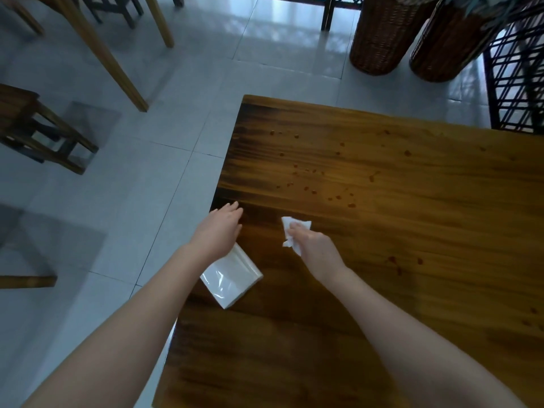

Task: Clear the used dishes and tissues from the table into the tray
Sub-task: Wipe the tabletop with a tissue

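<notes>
Tissue (296,224), white and crumpled, is bunched in the right hand (316,245). I see the fingers curled round it, with wads poking out ahead of the knuckles and on the thumb side. That hand is low over the wooden table (412,260); I cannot tell whether the paper touches the wood.

The left hand (220,231) grasps nothing. Its fingers are straight and close together, palm down, reaching forward over the table's left edge. It is just left of the right hand, with a gap of bare wood between the two.

Under the left wrist, partly hidden by it, lies a tissue pack (235,279), white in glossy clear wrap, flat and askew at the table's left edge.

Ahead of the right hand and off to its right I make out dark reddish spots (351,205) scattered on the wood, with a few more right of the right forearm.

Well ahead of both hands, beyond the table's far edge, two wicker baskets (379,36) stand on the pale tiled floor (176,128). Far left of the left hand stands a wooden stool (44,128).
</notes>
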